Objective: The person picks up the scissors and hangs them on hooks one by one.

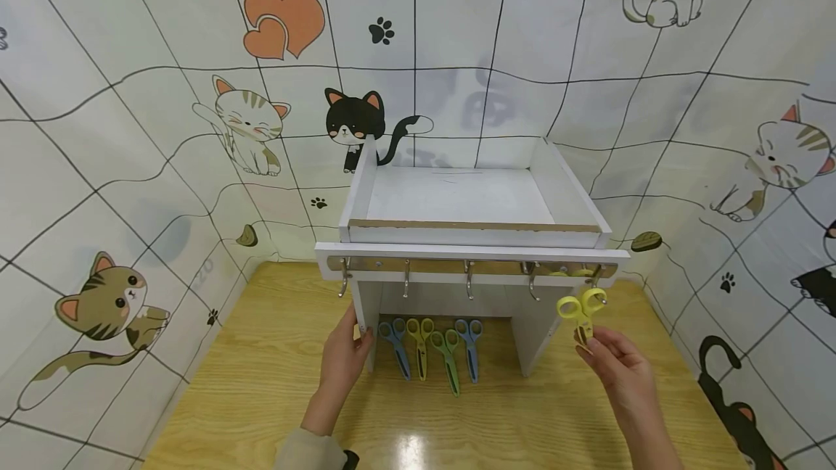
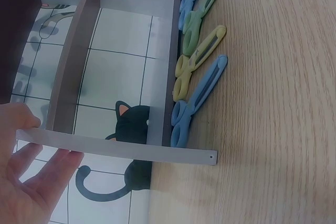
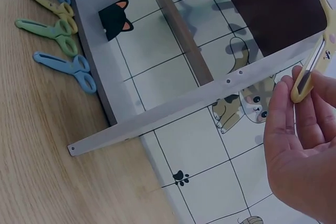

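Observation:
A small white shelf [image 1: 366, 318] stands on the table, with a row of metal hooks [image 1: 469, 281] along its front rail. My left hand [image 1: 342, 361] grips the front edge of its left side panel [image 2: 105, 147], thumb on one side and fingers on the other. With thumb and fingers, my right hand [image 1: 620, 372] pinches yellow scissors [image 3: 329, 27] by the blade end. Their handle loops point up, right at the rightmost hook [image 1: 596, 275]. Under the shelf lie blue scissors [image 1: 395, 343], another yellow pair [image 1: 421, 350], green scissors [image 1: 449, 361] and a second blue pair [image 1: 470, 350], handles toward the back.
The shelf's top is a shallow tray with a raised rim [image 1: 477, 225]. Wood-grain table [image 1: 261, 368] extends on both sides and in front. White cloth [image 1: 196, 35] with grid lines and cartoon cats hangs behind and at both sides.

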Motion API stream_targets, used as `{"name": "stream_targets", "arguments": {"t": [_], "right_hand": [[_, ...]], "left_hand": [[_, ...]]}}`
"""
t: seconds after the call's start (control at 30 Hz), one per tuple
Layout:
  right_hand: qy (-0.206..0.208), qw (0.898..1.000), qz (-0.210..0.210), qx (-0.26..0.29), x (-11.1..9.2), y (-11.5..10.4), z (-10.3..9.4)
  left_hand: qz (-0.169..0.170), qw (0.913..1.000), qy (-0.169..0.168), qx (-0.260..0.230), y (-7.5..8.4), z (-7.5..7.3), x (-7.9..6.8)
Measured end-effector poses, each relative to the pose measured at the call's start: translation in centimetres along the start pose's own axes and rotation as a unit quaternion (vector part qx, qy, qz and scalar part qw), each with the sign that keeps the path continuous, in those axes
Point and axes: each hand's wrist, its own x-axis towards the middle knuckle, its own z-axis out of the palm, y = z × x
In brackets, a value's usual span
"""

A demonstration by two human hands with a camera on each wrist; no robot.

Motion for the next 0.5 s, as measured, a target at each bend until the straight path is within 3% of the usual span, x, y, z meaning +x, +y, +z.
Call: {"name": "stream_targets", "arguments": {"t": [0.5], "right_hand": [[0.025, 0.998, 0.057, -0.027, -0.4, 1.5, -1.0]], "left_hand": [[-0.005, 1.0, 0.004, 0.006, 0.3, 0.0, -0.1]]}}
